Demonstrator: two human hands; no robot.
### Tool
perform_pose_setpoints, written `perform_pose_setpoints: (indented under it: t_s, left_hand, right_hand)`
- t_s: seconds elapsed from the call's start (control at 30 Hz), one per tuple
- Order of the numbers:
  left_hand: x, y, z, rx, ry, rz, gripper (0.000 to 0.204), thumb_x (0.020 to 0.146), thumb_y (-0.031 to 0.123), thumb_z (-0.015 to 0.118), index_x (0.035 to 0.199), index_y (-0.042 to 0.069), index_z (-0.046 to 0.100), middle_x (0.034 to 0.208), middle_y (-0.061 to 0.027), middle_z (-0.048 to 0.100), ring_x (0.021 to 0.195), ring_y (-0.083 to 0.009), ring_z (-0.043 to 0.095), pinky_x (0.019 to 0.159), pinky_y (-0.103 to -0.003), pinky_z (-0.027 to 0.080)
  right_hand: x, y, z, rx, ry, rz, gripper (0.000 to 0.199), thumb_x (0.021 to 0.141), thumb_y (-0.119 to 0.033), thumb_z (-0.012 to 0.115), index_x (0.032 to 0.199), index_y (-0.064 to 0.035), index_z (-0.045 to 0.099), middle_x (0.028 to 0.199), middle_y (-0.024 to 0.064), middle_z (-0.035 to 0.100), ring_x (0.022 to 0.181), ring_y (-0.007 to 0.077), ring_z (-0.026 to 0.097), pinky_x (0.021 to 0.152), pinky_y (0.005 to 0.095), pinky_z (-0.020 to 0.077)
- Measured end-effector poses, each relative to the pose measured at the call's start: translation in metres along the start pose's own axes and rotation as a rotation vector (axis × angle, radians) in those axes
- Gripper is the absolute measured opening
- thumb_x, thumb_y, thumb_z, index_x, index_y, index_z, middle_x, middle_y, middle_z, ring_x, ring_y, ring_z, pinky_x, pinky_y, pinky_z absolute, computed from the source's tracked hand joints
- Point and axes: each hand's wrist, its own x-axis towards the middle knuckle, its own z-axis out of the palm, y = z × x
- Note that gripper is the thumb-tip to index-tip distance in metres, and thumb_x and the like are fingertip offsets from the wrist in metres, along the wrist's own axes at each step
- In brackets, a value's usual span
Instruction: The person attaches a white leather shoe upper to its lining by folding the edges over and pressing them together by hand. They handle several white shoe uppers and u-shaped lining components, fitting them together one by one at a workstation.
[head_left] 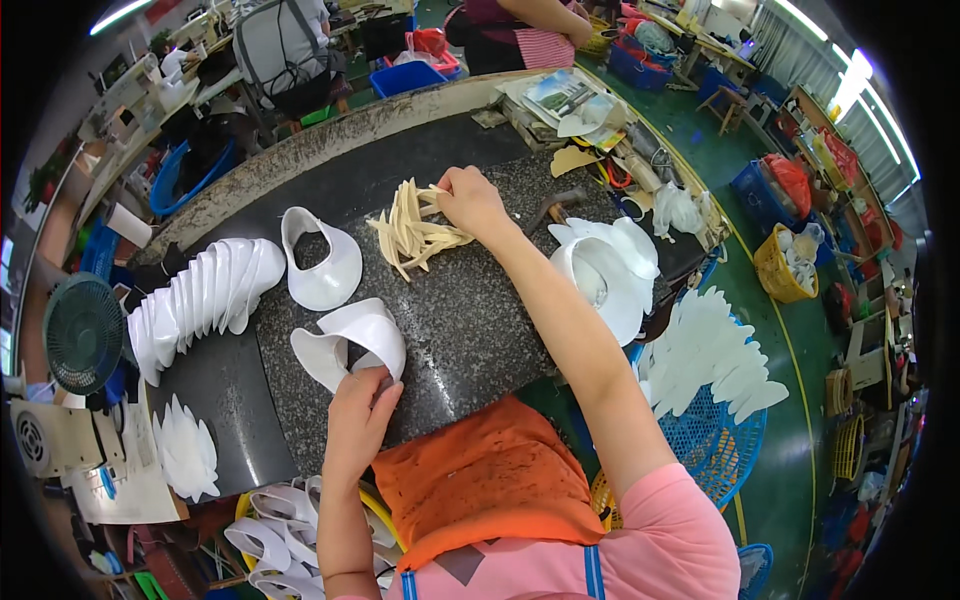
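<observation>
A white shoe upper stands on the speckled stone slab, and my left hand grips its near edge between thumb and fingers. My right hand reaches across to a loose pile of thin cream strips, its fingertips pinched on the strips at the pile's right side. Exactly how many strips it holds is hidden. Just beyond the gripped upper, another white upper rests with its opening facing up. To the left lies a row of nested white uppers.
More white uppers are stacked right of my right forearm, near a hammer. White leaf-shaped pieces lie at the left; others top a blue basket. A green fan stands far left. Another person is across the bench.
</observation>
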Motion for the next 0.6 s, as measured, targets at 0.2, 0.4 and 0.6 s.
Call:
perform_pose_setpoints:
  t_s: [0.2,0.4,0.6]
  left_hand:
    - [0.021,0.003,-0.007,-0.137,0.176,-0.178,0.016,0.086,0.015,0.067,0.093,0.001,0.061,0.088,-0.0122,0.062,0.082,-0.0253,0.06,0.073,-0.034,0.047]
    - [0.164,0.05,-0.025,0.274,0.152,0.615,0.018,0.079,0.015,0.068,0.093,0.004,0.063,0.093,-0.0118,0.061,0.092,-0.0345,0.056,0.082,-0.042,0.047]
    - [0.255,0.02,0.012,0.674,-0.649,0.247,0.051,0.072,0.037,0.078,0.112,0.008,0.065,0.115,-0.0208,0.062,0.106,-0.037,0.061,0.091,-0.041,0.049]
  right_hand:
    - [0.003,-0.013,-0.006,-0.134,0.089,-0.003,0.023,0.084,-0.019,0.058,0.1,-0.0039,0.061,0.104,0.022,0.059,0.093,0.0432,0.064,0.083,0.051,0.0513]
    - [0.021,-0.024,-0.013,-0.288,0.113,-0.019,0.02,0.08,-0.018,0.062,0.093,-0.0027,0.065,0.1,0.0231,0.063,0.093,0.0405,0.064,0.082,0.0474,0.0523]
    - [0.043,-0.005,-0.011,-0.128,-0.12,0.013,0.021,0.077,-0.014,0.064,0.09,0.0005,0.07,0.098,0.0238,0.069,0.095,0.0363,0.068,0.083,0.0429,0.0551]
